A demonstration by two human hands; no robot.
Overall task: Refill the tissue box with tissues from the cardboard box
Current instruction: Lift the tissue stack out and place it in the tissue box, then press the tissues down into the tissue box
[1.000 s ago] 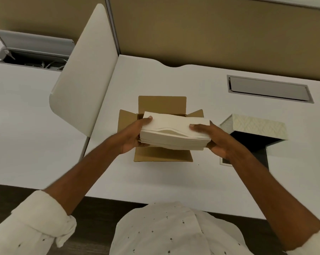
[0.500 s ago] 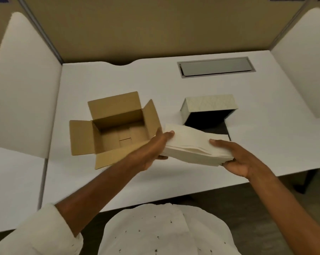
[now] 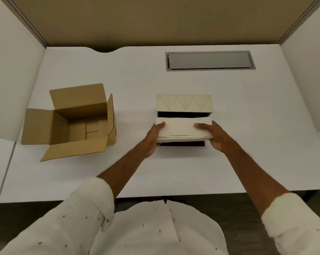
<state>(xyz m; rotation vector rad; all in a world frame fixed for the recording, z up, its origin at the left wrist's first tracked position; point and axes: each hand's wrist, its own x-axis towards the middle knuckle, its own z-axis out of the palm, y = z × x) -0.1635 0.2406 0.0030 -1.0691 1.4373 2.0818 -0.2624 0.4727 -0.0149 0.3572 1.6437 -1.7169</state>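
Note:
A stack of white tissues [image 3: 179,128] is gripped at both ends: my left hand [image 3: 152,137] holds its left end, my right hand [image 3: 213,134] its right end. The stack hovers over the dark opening of the tissue box [image 3: 184,103], a box with a pale patterned side that lies on the white desk. The brown cardboard box [image 3: 76,120] stands to the left with its flaps open and looks empty inside.
A grey cable hatch [image 3: 209,60] is set into the white desk [image 3: 247,144] behind the tissue box. White side panels and a tan partition wall close in the desk on the left, right and back. The desk's front edge runs just below my forearms.
Both hands carried the tissue stack from over the cardboard box rightward to the tissue box's opening. The view swung so that the desk is now centred.

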